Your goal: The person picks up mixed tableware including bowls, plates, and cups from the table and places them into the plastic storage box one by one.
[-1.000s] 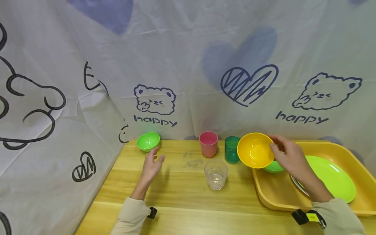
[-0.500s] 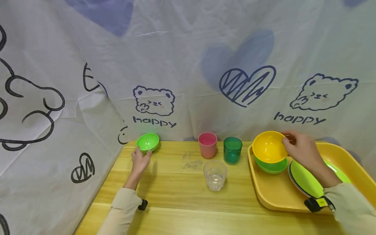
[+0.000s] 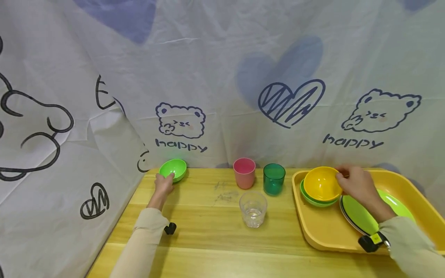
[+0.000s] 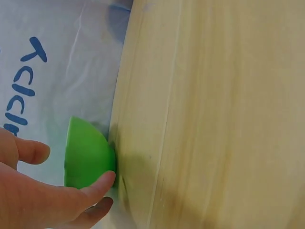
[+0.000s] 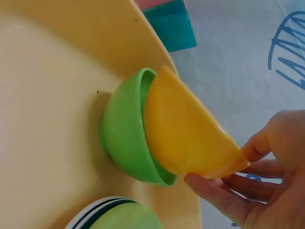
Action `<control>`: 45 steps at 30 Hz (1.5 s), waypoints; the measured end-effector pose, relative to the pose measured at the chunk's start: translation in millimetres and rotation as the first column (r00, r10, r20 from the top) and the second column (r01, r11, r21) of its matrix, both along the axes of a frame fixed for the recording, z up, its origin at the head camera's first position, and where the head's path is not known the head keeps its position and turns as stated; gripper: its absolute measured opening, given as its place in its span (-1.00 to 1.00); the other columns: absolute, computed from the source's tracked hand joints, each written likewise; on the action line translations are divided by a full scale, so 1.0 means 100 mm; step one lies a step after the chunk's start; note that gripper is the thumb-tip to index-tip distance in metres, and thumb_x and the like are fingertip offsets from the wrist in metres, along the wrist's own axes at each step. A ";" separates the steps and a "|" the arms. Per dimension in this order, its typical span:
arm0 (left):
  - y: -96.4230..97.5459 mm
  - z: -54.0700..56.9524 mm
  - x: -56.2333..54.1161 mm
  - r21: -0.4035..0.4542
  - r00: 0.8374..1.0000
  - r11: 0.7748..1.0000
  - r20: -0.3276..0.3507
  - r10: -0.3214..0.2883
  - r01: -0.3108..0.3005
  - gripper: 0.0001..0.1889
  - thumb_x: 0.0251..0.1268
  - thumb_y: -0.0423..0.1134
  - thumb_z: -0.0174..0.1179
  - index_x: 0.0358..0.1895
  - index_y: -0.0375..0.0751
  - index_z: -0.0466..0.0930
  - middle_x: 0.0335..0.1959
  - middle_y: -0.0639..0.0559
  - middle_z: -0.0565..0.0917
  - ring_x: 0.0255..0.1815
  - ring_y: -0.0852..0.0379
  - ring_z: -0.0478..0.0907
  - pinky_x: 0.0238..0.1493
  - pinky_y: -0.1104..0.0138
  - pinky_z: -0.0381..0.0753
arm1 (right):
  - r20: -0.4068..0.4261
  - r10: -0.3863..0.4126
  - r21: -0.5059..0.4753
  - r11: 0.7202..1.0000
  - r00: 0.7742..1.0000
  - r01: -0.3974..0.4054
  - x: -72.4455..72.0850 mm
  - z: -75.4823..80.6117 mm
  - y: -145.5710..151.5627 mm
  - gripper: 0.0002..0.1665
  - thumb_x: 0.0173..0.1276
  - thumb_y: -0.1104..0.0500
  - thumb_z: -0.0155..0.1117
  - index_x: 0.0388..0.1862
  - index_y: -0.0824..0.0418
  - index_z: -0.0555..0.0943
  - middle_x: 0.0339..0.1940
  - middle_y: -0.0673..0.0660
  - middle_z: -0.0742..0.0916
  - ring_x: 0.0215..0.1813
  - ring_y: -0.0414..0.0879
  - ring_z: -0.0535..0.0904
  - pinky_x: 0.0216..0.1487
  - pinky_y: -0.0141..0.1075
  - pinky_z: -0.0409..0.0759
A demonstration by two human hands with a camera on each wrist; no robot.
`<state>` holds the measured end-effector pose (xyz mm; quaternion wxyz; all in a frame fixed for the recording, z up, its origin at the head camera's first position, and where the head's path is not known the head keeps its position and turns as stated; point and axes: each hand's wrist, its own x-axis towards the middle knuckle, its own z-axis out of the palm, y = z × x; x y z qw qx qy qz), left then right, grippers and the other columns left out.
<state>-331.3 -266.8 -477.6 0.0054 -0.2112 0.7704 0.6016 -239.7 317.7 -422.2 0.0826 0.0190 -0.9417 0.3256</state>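
Observation:
My left hand [image 3: 164,184] is at the near side of a small green bowl [image 3: 175,168] on the table's far left. In the left wrist view one finger [image 4: 102,183] lies against the bowl's outer side, while another digit sits apart above the rim; no grip shows. My right hand [image 3: 359,185] pinches the rim of a yellow bowl [image 3: 321,184]. The right wrist view has this yellow bowl [image 5: 186,131] tilted, its lower part inside a second green bowl [image 5: 126,126], which stands in the yellow tray [image 3: 323,235].
A pink cup [image 3: 245,175], a teal cup [image 3: 274,181] and a clear glass [image 3: 253,210] stand mid-table. Stacked plates, a lime green one [image 3: 361,214] on top, lie in the tray. A printed cloth [image 3: 222,77] hangs behind the wooden table [image 3: 208,231].
My right hand has carried the yellow bowl rightward and lowered it into the green bowl in the tray. My left hand has moved left to the other green bowl.

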 end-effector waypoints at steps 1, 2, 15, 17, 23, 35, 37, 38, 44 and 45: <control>0.01 -0.01 -0.02 0.041 1.000 0.999 -0.003 0.017 -0.017 -0.13 0.59 -0.25 -0.06 0.58 -0.46 -0.54 0.58 -0.55 -0.37 0.59 -0.39 -0.05 0.39 0.00 0.47 | 0.007 -0.004 -0.001 1.000 1.000 0.004 0.00 -0.02 0.01 -0.53 0.51 0.26 0.07 0.19 0.64 0.50 -0.03 0.54 0.65 -0.30 0.10 0.66 -0.47 -0.25 0.74; 0.01 -0.01 -0.03 0.086 0.999 0.996 -0.006 0.031 -0.031 -0.12 0.59 -0.28 -0.06 0.58 -0.43 -0.57 0.59 -0.53 -0.40 0.59 -0.38 -0.03 0.40 0.02 0.46 | 0.014 -0.008 -0.002 1.000 1.000 0.008 0.00 -0.03 0.01 -0.53 0.51 0.26 0.07 0.19 0.64 0.49 -0.04 0.54 0.65 -0.31 0.09 0.65 -0.46 -0.24 0.74; -0.02 -0.07 -0.11 0.386 0.989 0.917 -0.069 0.134 -0.097 -0.15 0.36 -0.64 -0.35 0.61 -0.27 -0.57 0.60 -0.41 -0.38 0.62 -0.31 -0.16 0.53 -0.06 0.19 | 0.112 -0.013 -0.100 0.995 0.994 0.024 -0.02 -0.15 0.00 -0.58 0.47 0.34 0.12 0.16 0.66 0.51 -0.04 0.56 0.66 -0.37 0.01 0.69 -0.48 -0.25 0.74; -0.01 -0.08 -0.12 0.390 0.988 0.916 -0.070 0.135 -0.098 -0.15 0.34 -0.67 -0.35 0.61 -0.27 -0.55 0.60 -0.41 -0.36 0.62 -0.31 -0.16 0.53 -0.06 0.19 | 0.119 -0.014 -0.109 0.994 0.993 0.027 -0.02 -0.18 0.01 -0.59 0.47 0.35 0.13 0.17 0.65 0.51 -0.03 0.56 0.66 -0.36 0.02 0.69 -0.47 -0.23 0.75; -0.02 -0.10 -0.14 0.399 0.987 0.912 -0.074 0.139 -0.099 -0.16 0.34 -0.70 -0.34 0.62 -0.30 -0.48 0.60 -0.41 -0.28 0.61 -0.32 -0.12 0.51 -0.09 0.23 | 0.149 -0.019 -0.130 0.991 0.989 0.038 -0.03 -0.22 0.04 -0.58 0.46 0.37 0.16 0.18 0.65 0.49 -0.04 0.57 0.64 -0.36 0.03 0.69 -0.43 -0.17 0.76; -0.08 -0.11 -0.12 0.447 0.984 0.887 -0.071 0.163 -0.115 -0.19 0.35 -0.72 -0.39 0.64 -0.35 -0.40 0.63 -0.38 -0.22 0.61 -0.31 -0.10 0.48 -0.08 0.29 | 0.191 0.001 -0.166 0.986 0.982 0.031 -0.04 -0.26 0.06 -0.57 0.39 0.40 0.27 0.15 0.64 0.50 -0.13 0.52 0.67 -0.35 0.02 0.68 -0.40 -0.17 0.77; -0.10 -0.11 -0.11 0.458 0.984 0.881 -0.064 0.165 -0.118 -0.19 0.35 -0.71 -0.39 0.65 -0.34 -0.40 0.63 -0.37 -0.22 0.61 -0.31 -0.09 0.47 -0.07 0.30 | 0.192 0.002 -0.161 0.986 0.981 0.030 -0.04 -0.25 0.06 -0.57 0.40 0.39 0.27 0.16 0.64 0.50 -0.13 0.52 0.67 -0.36 0.00 0.68 -0.40 -0.18 0.77; -0.10 -0.11 -0.11 0.462 0.984 0.879 -0.060 0.166 -0.120 -0.18 0.35 -0.71 -0.39 0.65 -0.33 -0.40 0.63 -0.37 -0.22 0.61 -0.31 -0.08 0.47 -0.06 0.31 | 0.194 0.003 -0.160 0.987 0.981 0.028 -0.04 -0.24 0.07 -0.57 0.40 0.39 0.27 0.16 0.64 0.50 -0.12 0.52 0.67 -0.36 0.01 0.68 -0.39 -0.17 0.77; -0.12 -0.10 -0.07 0.445 0.987 0.890 -0.063 0.145 -0.102 -0.18 0.34 -0.70 -0.38 0.65 -0.33 -0.38 0.63 -0.38 -0.19 0.60 -0.31 -0.04 0.45 -0.08 0.32 | 0.217 0.017 -0.133 0.991 0.976 0.012 -0.01 -0.18 0.08 -0.54 0.50 0.29 0.22 0.22 0.61 0.47 -0.02 0.54 0.63 -0.20 0.13 0.68 -0.29 -0.15 0.79; -0.12 -0.10 -0.06 0.439 0.988 0.894 -0.066 0.137 -0.094 -0.18 0.33 -0.70 -0.38 0.65 -0.33 -0.38 0.63 -0.38 -0.19 0.60 -0.31 -0.04 0.45 -0.09 0.32 | 0.217 0.018 -0.119 0.993 0.976 0.008 0.00 -0.17 0.08 -0.53 0.51 0.27 0.22 0.22 0.60 0.47 -0.01 0.54 0.63 -0.17 0.16 0.67 -0.28 -0.15 0.79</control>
